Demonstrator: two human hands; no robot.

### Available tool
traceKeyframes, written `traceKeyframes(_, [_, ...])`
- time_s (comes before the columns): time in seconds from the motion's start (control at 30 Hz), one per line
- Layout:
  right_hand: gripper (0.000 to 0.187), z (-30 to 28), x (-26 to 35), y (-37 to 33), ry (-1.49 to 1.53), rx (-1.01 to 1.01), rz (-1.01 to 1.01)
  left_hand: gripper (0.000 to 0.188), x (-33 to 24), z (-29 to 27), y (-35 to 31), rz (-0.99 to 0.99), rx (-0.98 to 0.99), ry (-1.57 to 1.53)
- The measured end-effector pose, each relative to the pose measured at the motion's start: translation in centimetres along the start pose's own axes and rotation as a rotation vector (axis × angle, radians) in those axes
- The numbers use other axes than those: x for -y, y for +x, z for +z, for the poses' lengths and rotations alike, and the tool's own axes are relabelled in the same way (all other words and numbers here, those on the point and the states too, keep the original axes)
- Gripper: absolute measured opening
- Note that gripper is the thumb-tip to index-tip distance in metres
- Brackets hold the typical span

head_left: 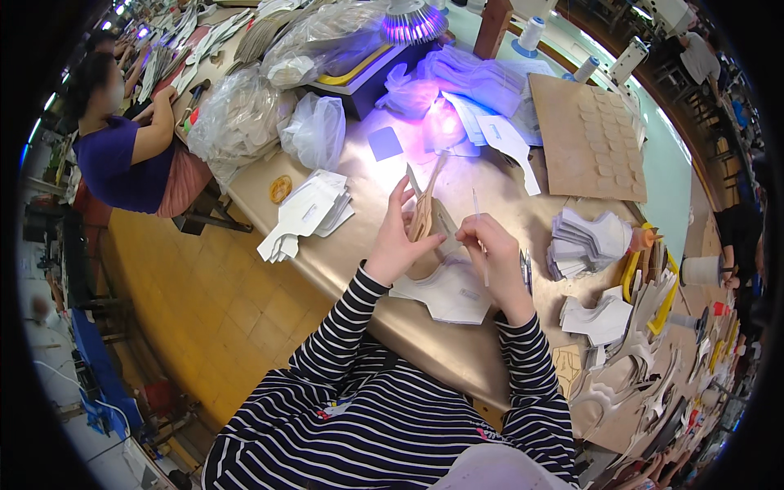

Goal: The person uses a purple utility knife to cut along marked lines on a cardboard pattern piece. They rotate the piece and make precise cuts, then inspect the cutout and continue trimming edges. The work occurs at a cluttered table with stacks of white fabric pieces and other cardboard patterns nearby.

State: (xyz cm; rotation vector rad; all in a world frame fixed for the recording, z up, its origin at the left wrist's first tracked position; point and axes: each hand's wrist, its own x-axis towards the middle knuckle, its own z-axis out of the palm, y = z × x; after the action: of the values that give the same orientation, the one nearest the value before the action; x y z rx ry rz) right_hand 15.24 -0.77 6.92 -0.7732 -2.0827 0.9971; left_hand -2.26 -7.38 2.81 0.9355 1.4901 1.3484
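Note:
My left hand [394,245] grips some thin tan cut pieces [422,214], held on edge with the thumb toward me and the fingers behind. In my right hand [498,255], just to the right, a slim whitish pen-like stick [476,202] is pinched nearly upright, its other end showing below the fingers. The two hands are close together but apart. Beneath them, at the table's near edge, lies a stack of white shaped pieces [453,294], partly covered by my left hand and the tan pieces.
White cut pieces [309,214] lie left, beside an amber tape roll [280,189]. Behind are clear plastic bags [237,118] and a lit purple lamp [412,24]. Rightward are a brown board [586,135], grey-white stacks [588,241] and a yellow-rimmed tray [671,296]. A person [122,151] sits left.

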Motion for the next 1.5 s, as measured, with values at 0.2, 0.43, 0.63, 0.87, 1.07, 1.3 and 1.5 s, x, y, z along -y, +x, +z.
traceKeyframes(0.2, [0.014, -3.6, 0.6, 2.2, 0.141, 0.164, -0.106, 0.107, -2.1, -4.1, -1.4, 0.503, -0.131, 0.513])
traceKeyframes(0.43, [0.015, -3.2, -0.7, 3.1, -0.059, -0.096, 0.044, 0.093, -2.7, -5.3, -2.3, 0.527, -0.083, 0.712])
traceKeyframes(0.63, [0.044, -1.5, 0.1, -0.5, 0.544, -0.048, 0.367, 0.088, -2.7, -3.1, -2.1, 0.516, 0.115, 0.853])
traceKeyframes(0.87, [0.023, -4.2, -0.1, -3.0, 0.535, -0.318, 0.472, 0.095, -1.0, -1.6, 0.4, 0.486, 0.551, 0.658])
traceKeyframes(1.07, [0.012, -5.7, 1.3, -4.7, 0.442, -0.630, 0.285, 0.069, 1.3, -1.0, 4.5, 0.328, 0.224, 0.705])
traceKeyframes(1.3, [0.017, -4.3, 1.3, -4.9, 0.064, -0.481, 0.095, 0.024, 2.2, -0.8, 5.7, -0.071, 0.099, 0.298])
traceKeyframes(1.5, [0.023, -1.0, 1.6, -4.0, -0.244, -0.250, -0.047, 0.035, 3.1, -3.1, 5.5, 0.127, -0.004, 0.400])
